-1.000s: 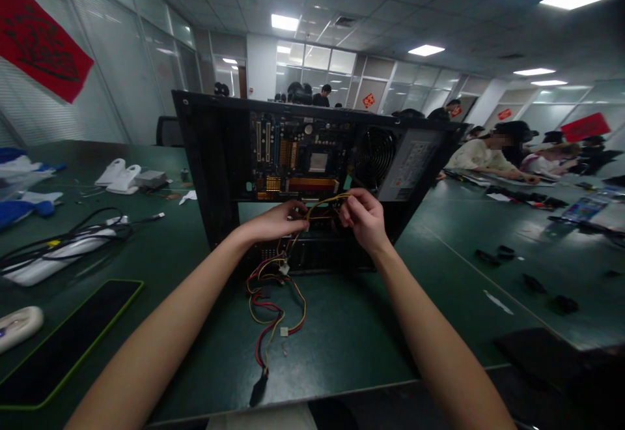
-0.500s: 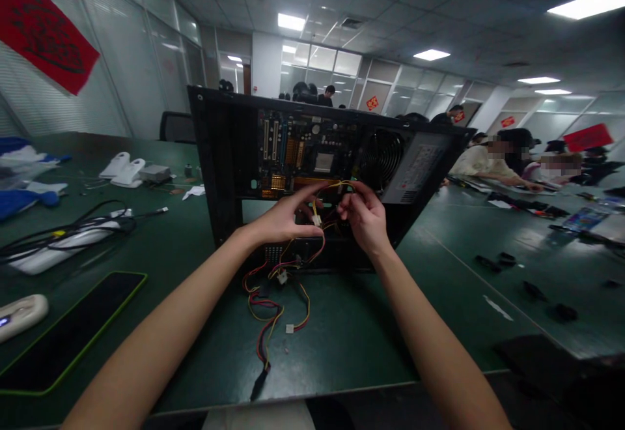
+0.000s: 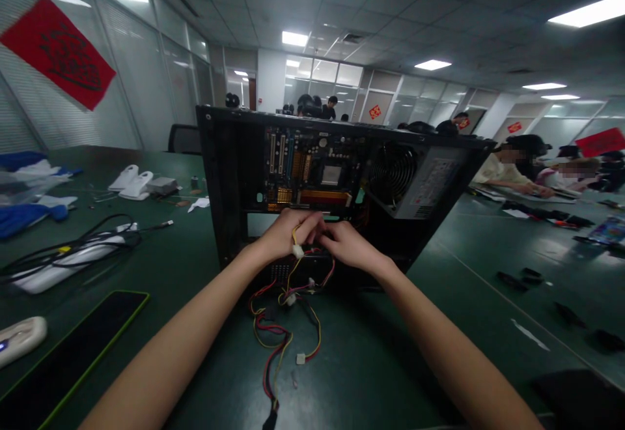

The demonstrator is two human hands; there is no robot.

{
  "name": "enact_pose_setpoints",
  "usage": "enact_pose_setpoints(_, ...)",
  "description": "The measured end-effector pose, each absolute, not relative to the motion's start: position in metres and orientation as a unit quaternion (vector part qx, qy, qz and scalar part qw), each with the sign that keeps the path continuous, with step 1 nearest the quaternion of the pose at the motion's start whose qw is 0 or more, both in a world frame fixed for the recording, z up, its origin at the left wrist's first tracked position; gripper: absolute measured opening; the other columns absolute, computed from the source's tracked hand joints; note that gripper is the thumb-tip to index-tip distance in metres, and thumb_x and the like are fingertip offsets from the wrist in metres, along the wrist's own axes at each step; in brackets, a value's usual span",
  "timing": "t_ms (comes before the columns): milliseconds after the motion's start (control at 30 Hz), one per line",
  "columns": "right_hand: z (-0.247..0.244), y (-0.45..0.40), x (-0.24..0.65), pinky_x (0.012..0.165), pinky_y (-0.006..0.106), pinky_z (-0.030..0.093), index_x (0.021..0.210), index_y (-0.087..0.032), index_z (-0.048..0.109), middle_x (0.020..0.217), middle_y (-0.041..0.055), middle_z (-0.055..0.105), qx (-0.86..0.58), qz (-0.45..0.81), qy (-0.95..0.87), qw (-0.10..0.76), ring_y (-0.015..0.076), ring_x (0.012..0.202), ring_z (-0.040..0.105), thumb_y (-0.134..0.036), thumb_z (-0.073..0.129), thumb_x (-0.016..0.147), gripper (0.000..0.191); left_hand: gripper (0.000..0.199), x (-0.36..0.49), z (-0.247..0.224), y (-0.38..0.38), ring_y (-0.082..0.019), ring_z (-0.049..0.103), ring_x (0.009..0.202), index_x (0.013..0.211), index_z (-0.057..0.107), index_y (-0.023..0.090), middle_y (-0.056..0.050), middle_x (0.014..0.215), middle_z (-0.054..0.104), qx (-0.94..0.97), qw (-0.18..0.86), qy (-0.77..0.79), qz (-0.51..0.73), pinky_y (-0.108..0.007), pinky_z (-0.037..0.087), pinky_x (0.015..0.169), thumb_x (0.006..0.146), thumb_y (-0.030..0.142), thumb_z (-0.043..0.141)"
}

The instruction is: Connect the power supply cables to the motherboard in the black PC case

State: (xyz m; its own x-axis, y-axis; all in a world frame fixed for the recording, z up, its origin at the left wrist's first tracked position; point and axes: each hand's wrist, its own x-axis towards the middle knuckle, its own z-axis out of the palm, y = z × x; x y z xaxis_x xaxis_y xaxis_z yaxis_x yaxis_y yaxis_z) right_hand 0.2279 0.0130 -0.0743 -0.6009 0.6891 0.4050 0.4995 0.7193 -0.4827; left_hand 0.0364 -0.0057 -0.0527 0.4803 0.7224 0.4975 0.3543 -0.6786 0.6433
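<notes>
A black computer case (image 3: 222,182) stands open before me on the green table. Inside it show a motherboard (image 3: 312,163) and a power supply (image 3: 430,179) with a round fan. My left hand (image 3: 288,234) is closed round a power cable in front of the board's lower edge; the cable's white connector (image 3: 298,251) hangs below the fingers. Beside it, my right hand (image 3: 354,245) is closed, its fingertips meeting the left ones. What the right fingers pinch is hidden. More red, yellow and black cables (image 3: 278,329) trail from the case onto the table, ending in plugs.
At left lie a dark tablet-like panel with a green edge (image 3: 73,358), a white power strip (image 3: 73,264) with a black cord, and a white device (image 3: 22,341). Small black parts (image 3: 512,280) lie at right. People sit and stand farther back.
Both hands have come together lower in front of the case. My left fingers, spread before, have closed round the cable. The yellow wires stretched between the hands no longer show.
</notes>
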Motion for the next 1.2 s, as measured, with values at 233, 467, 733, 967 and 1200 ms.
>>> enact_pose_setpoints(233,-0.071,0.037,0.230,0.064,0.028,0.036,0.085,-0.018,0.071,0.079,0.0065,0.071,-0.380,0.033,-0.874,0.300,0.0206,0.073,0.065,-0.028,0.056,0.097,0.022,0.043,0.037,-0.057,0.006,-0.019,0.061,0.067,0.078,0.068,0.019,-0.003,0.065,0.064,0.792,0.176,0.411,0.415,-0.028,0.040,0.064,0.100,0.040,0.038)
enact_pose_setpoints(467,-0.079,0.036,0.234,0.065,0.027,0.039,0.095,-0.022,0.077,0.086,0.0042,0.076,-0.380,0.117,-0.870,0.291,0.0205,0.076,0.069,-0.028,0.061,0.094,0.017,0.039,0.036,-0.063,0.017,-0.026,0.064,0.075,0.078,0.072,0.021,-0.008,0.071,0.070,0.786,0.165,0.495,0.333,-0.032,0.040,0.066,0.098,0.037,0.042)
enact_pose_setpoints(733,-0.085,0.046,0.235,0.062,0.028,0.040,0.076,-0.019,0.070,0.068,0.0004,0.066,-0.358,0.201,-0.879,0.244,0.0176,0.065,0.058,-0.029,0.055,0.095,0.026,0.030,0.039,-0.057,0.011,-0.024,0.064,0.087,0.080,0.068,0.020,-0.009,0.091,0.072,0.804,0.106,0.422,0.405,-0.030,0.043,0.076,0.095,0.038,0.050)
enact_pose_setpoints(967,-0.082,0.040,0.232,0.067,0.028,0.041,0.079,-0.016,0.069,0.078,0.0044,0.070,-0.367,0.177,-0.881,0.240,0.0180,0.072,0.062,-0.028,0.051,0.099,0.030,0.047,0.037,-0.053,-0.001,-0.012,0.045,0.054,0.054,0.051,0.018,0.002,0.052,0.047,0.760,0.080,0.438,0.473,-0.026,0.031,0.057,0.093,0.044,0.055)
enact_pose_setpoints(1200,-0.074,0.030,0.236,0.068,0.028,0.039,0.090,-0.015,0.072,0.087,0.0089,0.074,-0.417,0.072,-0.841,0.338,0.0209,0.079,0.067,-0.028,0.047,0.102,0.030,0.053,0.036,-0.058,-0.002,-0.008,0.036,0.049,0.049,0.044,0.016,0.005,0.049,0.039,0.823,0.065,0.305,0.474,-0.026,0.025,0.053,0.094,0.040,0.060)
